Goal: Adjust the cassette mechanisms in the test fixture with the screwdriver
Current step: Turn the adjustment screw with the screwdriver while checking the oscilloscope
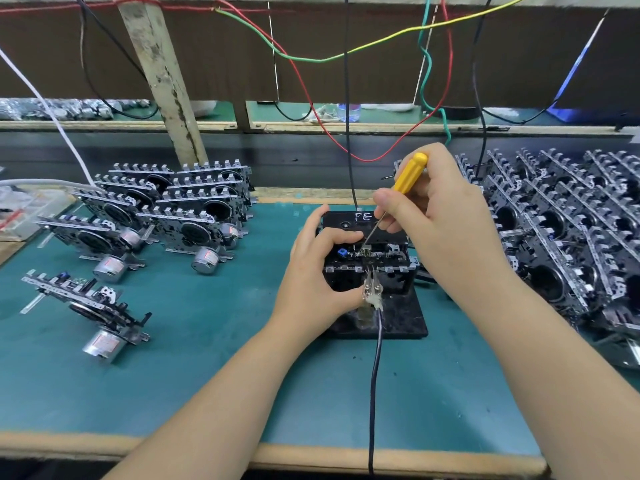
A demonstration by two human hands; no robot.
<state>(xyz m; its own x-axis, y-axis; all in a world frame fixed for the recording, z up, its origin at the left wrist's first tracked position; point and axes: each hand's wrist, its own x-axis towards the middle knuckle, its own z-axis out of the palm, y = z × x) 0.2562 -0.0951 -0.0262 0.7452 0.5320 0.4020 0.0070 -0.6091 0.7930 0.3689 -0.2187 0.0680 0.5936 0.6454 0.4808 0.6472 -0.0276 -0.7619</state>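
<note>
**Bench entry: screwdriver tip at the fixture, one unit loaded**

I take the black test fixture on its glossy black base plate [398, 323] as my landmark. A black-and-silver cassette mechanism [372, 258] sits in it, under a black cassette marked "PE" in white [363, 220].

My right hand [440, 216] grips the yellow-handled screwdriver [410, 173], thumb and fingers curled round the handle. Its thin steel shaft slants down-left into the top of the loaded mechanism; I cannot make out the tip or what it touches.

My left hand [318, 271] holds the fixture's left side, thumb across the cassette, fingers wrapped down the front. It hides that side of the mechanism.

A metal clip on a dark cable [372, 375] clamps at the fixture's front centre; the cable runs off the near bench edge.

Left of the fixture, rows of mechanisms with silver motors [166, 216] stand on the teal mat [173, 375]. Right of it, a dense pile of mechanisms [568, 237] is cut off by the frame edge.
</note>
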